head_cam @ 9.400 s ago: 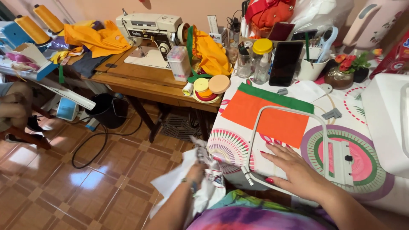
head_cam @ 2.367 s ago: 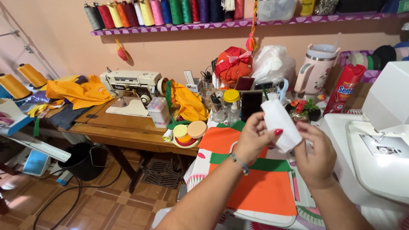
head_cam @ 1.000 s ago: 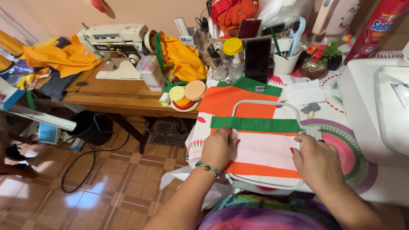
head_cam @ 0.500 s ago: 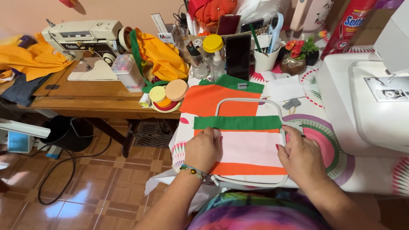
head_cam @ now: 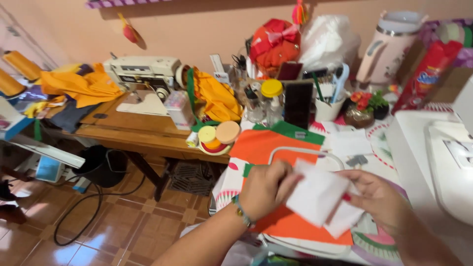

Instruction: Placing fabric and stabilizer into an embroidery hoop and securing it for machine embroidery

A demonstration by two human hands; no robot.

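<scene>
White sheet [head_cam: 320, 197] lifted, left hand [head_cam: 263, 189], right hand [head_cam: 377, 197]

wall [head_cam: 197, 29]: pink | floor [head_cam: 123, 231]: glossy brown tiles | wooden table [head_cam: 143, 133]: left | shelf [head_cam: 123, 3]: top

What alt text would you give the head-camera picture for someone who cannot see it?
Two bare hands, the left hand and the right hand, hold a white sheet above orange cloth in a white hoop on a crowded sewing table. Behind stand a sewing machine, a yellow-lidded jar and a cup of tools.
</scene>
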